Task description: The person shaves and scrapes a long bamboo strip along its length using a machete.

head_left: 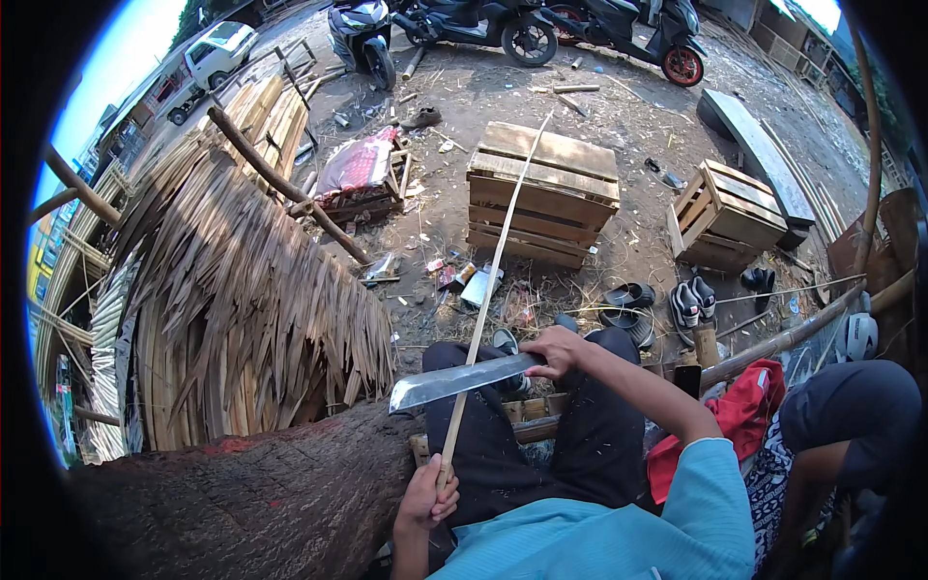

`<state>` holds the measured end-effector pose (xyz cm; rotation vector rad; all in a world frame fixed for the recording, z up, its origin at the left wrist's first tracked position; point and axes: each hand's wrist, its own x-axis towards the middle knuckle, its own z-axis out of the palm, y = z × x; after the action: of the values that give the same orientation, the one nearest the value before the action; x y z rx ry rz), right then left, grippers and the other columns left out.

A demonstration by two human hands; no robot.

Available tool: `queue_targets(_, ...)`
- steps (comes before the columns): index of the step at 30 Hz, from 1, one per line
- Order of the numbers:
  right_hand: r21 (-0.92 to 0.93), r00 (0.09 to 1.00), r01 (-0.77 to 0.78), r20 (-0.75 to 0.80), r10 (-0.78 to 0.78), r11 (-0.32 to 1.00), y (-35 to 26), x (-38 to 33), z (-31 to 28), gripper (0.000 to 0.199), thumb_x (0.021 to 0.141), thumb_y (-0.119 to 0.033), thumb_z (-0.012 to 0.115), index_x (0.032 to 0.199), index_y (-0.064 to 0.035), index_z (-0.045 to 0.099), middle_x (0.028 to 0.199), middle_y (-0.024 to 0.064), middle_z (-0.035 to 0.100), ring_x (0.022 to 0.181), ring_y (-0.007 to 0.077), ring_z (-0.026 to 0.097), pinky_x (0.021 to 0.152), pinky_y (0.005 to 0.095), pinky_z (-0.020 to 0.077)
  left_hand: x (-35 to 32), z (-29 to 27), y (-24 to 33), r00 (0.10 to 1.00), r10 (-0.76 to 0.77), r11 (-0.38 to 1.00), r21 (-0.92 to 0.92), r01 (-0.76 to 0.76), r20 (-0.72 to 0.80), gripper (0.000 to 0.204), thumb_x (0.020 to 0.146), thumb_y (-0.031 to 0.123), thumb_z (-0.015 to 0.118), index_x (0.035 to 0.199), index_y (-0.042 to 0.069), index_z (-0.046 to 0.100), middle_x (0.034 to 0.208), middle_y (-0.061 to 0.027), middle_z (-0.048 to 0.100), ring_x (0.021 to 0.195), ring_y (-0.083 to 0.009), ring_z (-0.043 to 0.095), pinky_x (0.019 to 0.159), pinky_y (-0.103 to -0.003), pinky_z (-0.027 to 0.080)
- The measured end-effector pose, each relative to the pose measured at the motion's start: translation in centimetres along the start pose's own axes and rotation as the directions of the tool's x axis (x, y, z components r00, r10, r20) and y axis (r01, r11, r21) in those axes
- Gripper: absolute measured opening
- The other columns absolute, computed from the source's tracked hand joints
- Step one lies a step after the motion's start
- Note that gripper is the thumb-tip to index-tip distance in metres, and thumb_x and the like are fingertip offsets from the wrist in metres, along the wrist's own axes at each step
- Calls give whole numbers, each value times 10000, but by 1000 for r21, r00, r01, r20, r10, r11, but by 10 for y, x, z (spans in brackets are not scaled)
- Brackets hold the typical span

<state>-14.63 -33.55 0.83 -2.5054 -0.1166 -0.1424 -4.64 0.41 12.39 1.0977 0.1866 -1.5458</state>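
My left hand [426, 495] is closed round the near end of a long, thin bamboo strip [491, 280]. The strip slants up and away from me, and its far part passes in front of a wooden crate [543, 193]. My right hand [558, 352] grips the handle end of a machete [454, 381]; most of the handle is hidden by the fingers. The broad grey blade points left and lies across the strip above my lap, in front of it. Dark trousers cover my legs, with small pale shavings on them.
A thick dark log [251, 493] lies close on my left, beside a dried-leaf thatch stack [242, 300]. A seated person [841, 416] is near on my right. A smaller crate [730, 217], sandals [628, 304] and shoes [693, 302] lie ahead; motorbikes [527, 39] stand farther off.
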Motion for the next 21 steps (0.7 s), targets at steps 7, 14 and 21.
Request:
queue_targets(7,128,982,-190,38,186,973,-71,-12,12,558,816,-561,501,904,-21,611,602,203,563,623,392,579,570,467,448,2,2,9,1000,14,997,75,-14,-1,425,974,393,313,751,49,423,463,-4,349,280,-68,298,238,-202,250)
queue_targets(14,-97,993,6,117,5,995,-106,2,-4,575,776,-630,503,808,-62,579,576,150,567,563,352,585,485,432,447,0,20,-4,995,45,958,285,-17,-94,447,987,365,283,702,49,423,450,-5,366,291,-77,338,252,-214,285)
queue_targets(21,351,609,-718,-101,787,601,-18,13,-26,624,872,-543,430,878,52,616,677,226,597,672,357,608,641,417,461,-9,21,-10,996,60,971,234,-42,-70,496,980,387,303,636,47,413,434,0,362,281,-81,345,249,-217,281)
